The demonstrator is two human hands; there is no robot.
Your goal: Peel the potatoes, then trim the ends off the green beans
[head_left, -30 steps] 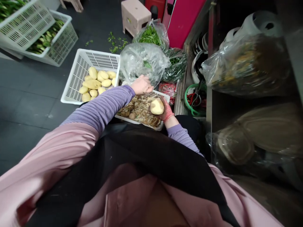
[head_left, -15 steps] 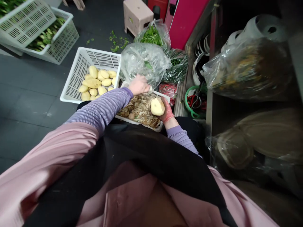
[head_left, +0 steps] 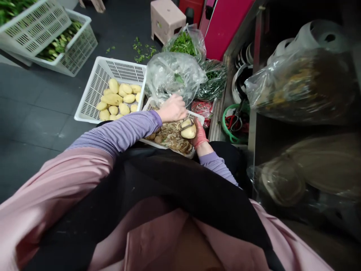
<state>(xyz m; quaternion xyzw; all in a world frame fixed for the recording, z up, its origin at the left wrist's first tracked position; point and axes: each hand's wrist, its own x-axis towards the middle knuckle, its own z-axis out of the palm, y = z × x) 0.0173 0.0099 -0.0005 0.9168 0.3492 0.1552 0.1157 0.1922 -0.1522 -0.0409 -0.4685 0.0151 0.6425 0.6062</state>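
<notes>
My right hand (head_left: 199,133), in a pinkish-orange glove, is closed around a potato (head_left: 188,132) that is mostly bare and pale yellow. A dark band crosses the potato's upper side. Just up and left of it, my bare left hand (head_left: 172,109) is closed on a peeler, mostly hidden by the fingers. Both hands are over a white basket (head_left: 199,117) that holds brown and pale peelings (head_left: 172,137) and some unpeeled potatoes (head_left: 158,139).
Left of the hands stands a white basket (head_left: 84,101) with several peeled potatoes (head_left: 112,99). Bags of greens (head_left: 183,43) and a clear plastic bag (head_left: 175,75) lie ahead. A green basket (head_left: 231,136) with scissors (head_left: 236,123) and a metal shelf (head_left: 255,139) are at right.
My left hand has moved down and right, closer to the potato. The potato has turned in my right hand, and a dark band now shows across it.
</notes>
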